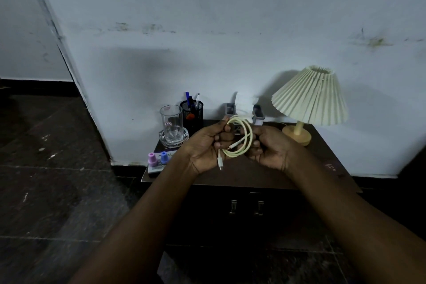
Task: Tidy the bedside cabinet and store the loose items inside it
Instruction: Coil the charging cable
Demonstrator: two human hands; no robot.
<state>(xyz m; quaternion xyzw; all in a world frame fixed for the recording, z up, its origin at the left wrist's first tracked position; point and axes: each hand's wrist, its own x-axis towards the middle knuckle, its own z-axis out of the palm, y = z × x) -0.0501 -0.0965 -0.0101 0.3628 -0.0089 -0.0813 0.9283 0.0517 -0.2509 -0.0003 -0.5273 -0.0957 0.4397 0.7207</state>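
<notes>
A pale yellow charging cable (pixel 247 134) is coiled into a loop above the dark bedside cabinet (pixel 299 175). My left hand (pixel 205 147) pinches the loop's left side, and a white plug end hangs below its fingers. My right hand (pixel 269 145) grips the loop's right side. The cabinet's two doors with metal handles (pixel 246 207) are shut.
On the cabinet top stand a glass (pixel 171 122) in a glass dish, a black mesh pen holder (pixel 191 113), two small bottles with pink and blue caps (pixel 158 158) on a flat box, a white and grey item (pixel 244 108) at the back, and a pleated lamp (pixel 310 97). Dark tiled floor lies to the left.
</notes>
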